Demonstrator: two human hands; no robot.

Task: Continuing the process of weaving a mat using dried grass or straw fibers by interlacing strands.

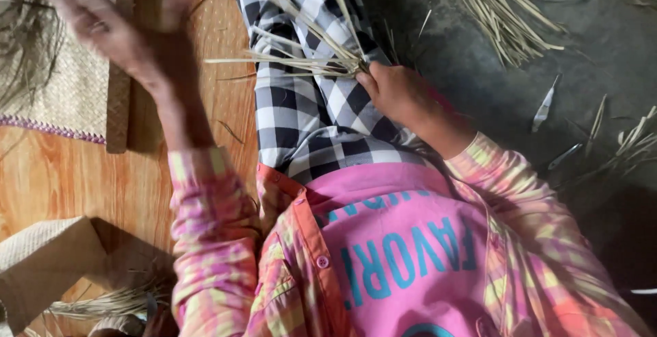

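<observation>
My right hand [398, 95] rests on my lap over the black-and-white checked cloth [308, 114]. It is closed around a bundle of pale dried leaf strips [311, 60], which fan out to the left from my fist. My left hand [120, 29] is raised at the upper left and blurred by motion. Its fingers are spread and nothing shows in it. It hovers over the edge of a woven mat [82, 84] with a purple stitched border. Both sleeves are pink and yellow plaid.
A wooden floor [61, 186] lies to the left, with a folded woven piece [41, 262] and loose fibres [102, 303] at the lower left. Dark ground on the right holds scattered dried strips [506, 15] and a few stray slivers [544, 111].
</observation>
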